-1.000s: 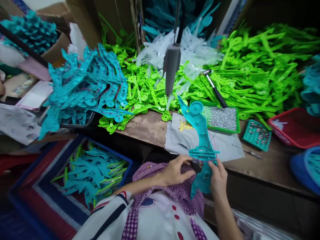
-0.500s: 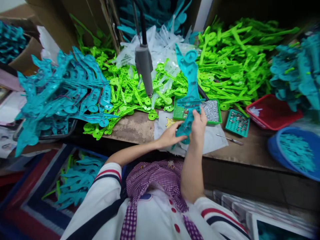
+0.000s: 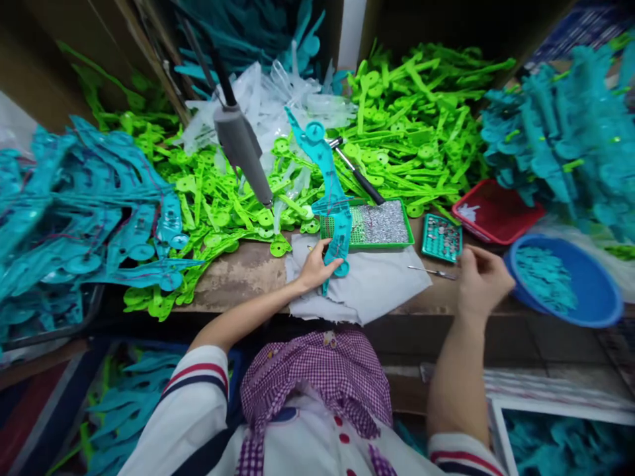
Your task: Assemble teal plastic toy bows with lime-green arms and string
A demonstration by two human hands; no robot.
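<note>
My left hand (image 3: 316,266) grips the lower end of a long teal plastic part (image 3: 325,178) and holds it upright over a grey cloth (image 3: 370,284) on the bench. My right hand (image 3: 479,279) has swung out to the right, near a blue bowl (image 3: 570,314) of small teal pieces; its fingers are curled and I cannot make out anything in them. A hanging grey power screwdriver (image 3: 241,149) dangles just left of the held part. Thin tweezers (image 3: 430,272) lie on the bench between my hands.
A green tray of tiny screws (image 3: 384,223), a small teal tray (image 3: 441,238) and a red tray (image 3: 496,211) sit behind the cloth. Green parts (image 3: 421,112) pile at the back, teal parts (image 3: 89,205) on the left and right. A hammer (image 3: 357,172) rests on the green pile.
The right hand let go of the teal part and moved right toward the blue bowl. The left hand now holds the part alone, lower over the cloth. The view turned right.
</note>
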